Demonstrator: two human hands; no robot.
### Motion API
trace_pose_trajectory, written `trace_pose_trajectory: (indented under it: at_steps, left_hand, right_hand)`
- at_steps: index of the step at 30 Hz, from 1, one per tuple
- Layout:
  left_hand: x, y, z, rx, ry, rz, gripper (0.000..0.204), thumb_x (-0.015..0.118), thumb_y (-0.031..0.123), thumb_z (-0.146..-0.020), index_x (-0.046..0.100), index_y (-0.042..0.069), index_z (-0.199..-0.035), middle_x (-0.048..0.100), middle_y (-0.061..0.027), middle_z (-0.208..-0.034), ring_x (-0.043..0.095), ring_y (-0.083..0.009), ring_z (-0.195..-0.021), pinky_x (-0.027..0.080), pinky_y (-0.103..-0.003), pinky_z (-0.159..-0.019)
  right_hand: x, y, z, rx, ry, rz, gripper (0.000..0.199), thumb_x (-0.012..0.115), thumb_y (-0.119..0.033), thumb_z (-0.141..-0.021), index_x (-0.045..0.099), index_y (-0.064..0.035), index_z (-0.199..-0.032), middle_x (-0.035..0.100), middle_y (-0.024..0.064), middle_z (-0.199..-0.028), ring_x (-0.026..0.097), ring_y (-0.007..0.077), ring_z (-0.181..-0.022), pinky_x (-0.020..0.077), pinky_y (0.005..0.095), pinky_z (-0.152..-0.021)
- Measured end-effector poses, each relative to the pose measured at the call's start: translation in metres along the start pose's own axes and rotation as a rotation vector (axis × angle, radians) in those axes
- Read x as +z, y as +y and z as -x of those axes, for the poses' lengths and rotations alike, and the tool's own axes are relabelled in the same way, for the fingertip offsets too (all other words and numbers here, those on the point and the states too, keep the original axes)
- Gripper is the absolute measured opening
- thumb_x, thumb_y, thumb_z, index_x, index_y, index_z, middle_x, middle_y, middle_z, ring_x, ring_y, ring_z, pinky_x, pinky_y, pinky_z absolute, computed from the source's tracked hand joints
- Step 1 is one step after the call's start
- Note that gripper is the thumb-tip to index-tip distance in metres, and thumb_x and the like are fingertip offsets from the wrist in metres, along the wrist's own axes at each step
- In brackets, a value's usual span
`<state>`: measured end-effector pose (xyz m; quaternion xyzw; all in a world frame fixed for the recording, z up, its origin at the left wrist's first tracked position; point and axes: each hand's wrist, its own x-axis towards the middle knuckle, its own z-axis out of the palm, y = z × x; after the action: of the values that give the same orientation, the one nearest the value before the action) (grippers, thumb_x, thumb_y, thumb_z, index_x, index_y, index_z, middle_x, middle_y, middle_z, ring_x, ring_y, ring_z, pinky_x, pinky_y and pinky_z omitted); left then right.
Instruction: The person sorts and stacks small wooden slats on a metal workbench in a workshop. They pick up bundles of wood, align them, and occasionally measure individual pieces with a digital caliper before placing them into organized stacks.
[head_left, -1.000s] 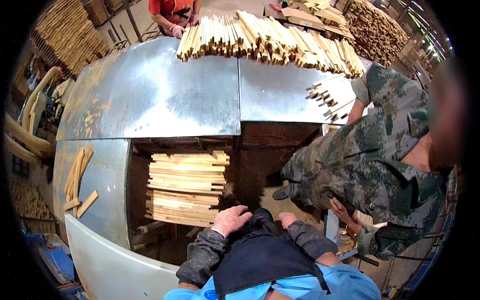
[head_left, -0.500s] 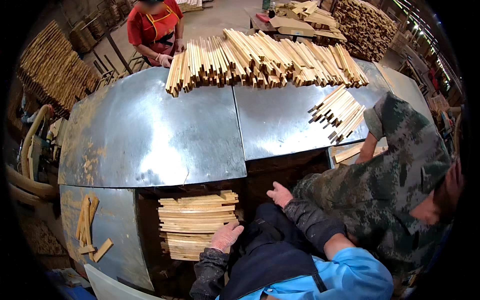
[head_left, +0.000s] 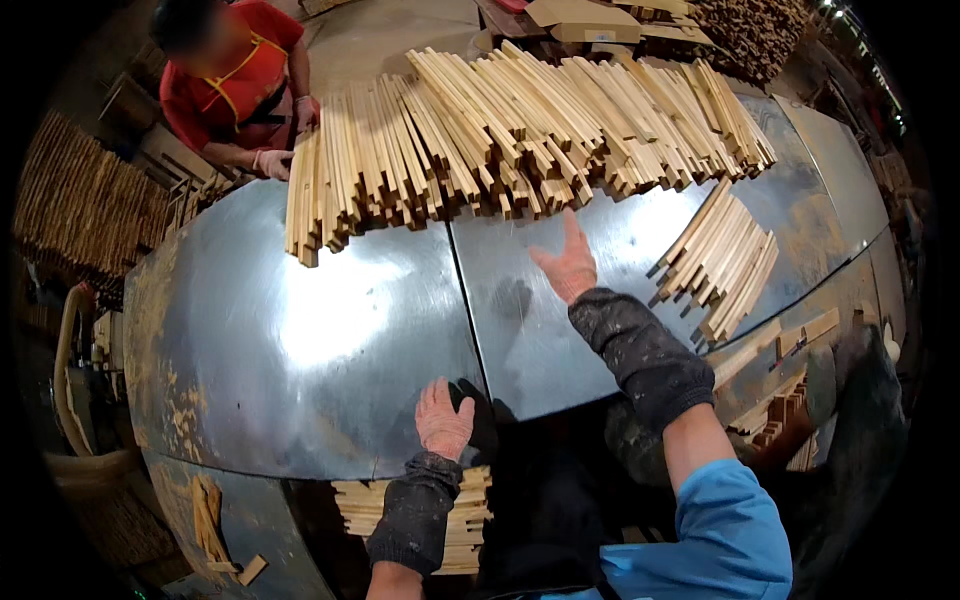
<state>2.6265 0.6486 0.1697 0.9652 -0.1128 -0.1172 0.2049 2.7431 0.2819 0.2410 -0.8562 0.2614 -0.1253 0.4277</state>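
My right hand (head_left: pixel 570 262), in a pale pinkish glove, reaches over the metal tabletop (head_left: pixel 400 290) just short of a long heap of wooden sticks (head_left: pixel 450 140). Its thumb and fingers are apart and it holds nothing. My left hand (head_left: pixel 445 418), gloved alike, is at the table's front edge with its fingers stretched out and nothing in them. Below my left forearm lies a stack of wooden sticks (head_left: pixel 462 520), partly hidden by the sleeve and the table edge. Right of my right hand rests a smaller, loosely fanned group of sticks (head_left: pixel 722 262).
A co-worker in red (head_left: pixel 240 90) stands at the far left, hands at the heap's end. Short wood offcuts (head_left: pixel 207 520) lie on the lower left panel. At the right, beside a person in dark clothing (head_left: pixel 860 400), more wood pieces (head_left: pixel 765 350) sit on a lower surface.
Both my hands have moved forward, the right far over the tabletop, the left off the lower stack to the table edge. The view has shifted, and the person at right has moved back.
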Motion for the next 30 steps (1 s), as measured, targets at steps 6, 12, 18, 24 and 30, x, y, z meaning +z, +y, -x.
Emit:
trace_pose_trajectory:
  at_steps: [6,12,18,24,30]
  left_hand:
    - [0.029,-0.021,-0.096,0.065,0.099,-0.090,0.078,0.068,0.045,-0.099,0.044,0.006,-0.161,0.039,-0.0268,-0.166,0.034,-0.0488,-0.154,0.020,-0.061,-0.129]
    - [0.032,-0.030,-0.126,0.151,0.140,-0.120,0.073,0.062,0.055,-0.099,0.056,0.006,-0.152,0.047,-0.0286,-0.161,0.040,-0.0549,-0.148,0.021,-0.070,-0.126]
    - [0.023,-0.027,-0.134,0.158,0.105,-0.114,0.071,0.063,0.054,-0.098,0.056,0.005,-0.148,0.051,-0.0301,-0.152,0.043,-0.0563,-0.140,0.025,-0.074,-0.119]
    - [0.018,-0.028,-0.132,0.158,0.052,-0.095,0.074,0.064,0.055,-0.098,0.048,0.007,-0.151,0.047,-0.0280,-0.153,0.042,-0.0546,-0.138,0.026,-0.074,-0.117]
    - [0.012,-0.025,-0.137,0.134,-0.012,-0.087,0.073,0.062,0.056,-0.098,0.053,0.005,-0.149,0.048,-0.0287,-0.154,0.044,-0.0548,-0.139,0.026,-0.073,-0.118]
  right_hand:
    - [0.023,-0.072,-0.151,0.049,-0.056,0.359,0.114,0.080,-0.056,-0.082,0.027,-0.0062,-0.170,0.024,0.0297,-0.174,0.029,0.0451,-0.160,0.0288,0.0489,-0.130]
    - [0.063,-0.103,-0.265,0.144,-0.177,0.669,0.120,0.075,-0.071,-0.086,0.015,-0.0161,-0.175,0.016,0.0248,-0.177,0.017,0.0418,-0.164,0.0177,0.0521,-0.133]
    - [0.109,-0.127,-0.326,0.147,-0.225,0.805,0.118,0.076,-0.074,-0.082,0.025,-0.0166,-0.173,0.022,0.0264,-0.175,0.029,0.0450,-0.159,0.0248,0.0583,-0.129]
    - [0.127,-0.149,-0.348,0.218,-0.251,0.849,0.121,0.079,-0.068,-0.081,0.021,-0.0177,-0.174,0.019,0.0264,-0.175,0.032,0.0446,-0.157,0.0364,0.0543,-0.126]
    - [0.125,-0.141,-0.338,0.228,-0.259,0.819,0.115,0.081,-0.060,-0.083,0.022,-0.0225,-0.174,0.025,0.0253,-0.175,0.038,0.0444,-0.155,0.0387,0.0520,-0.125]
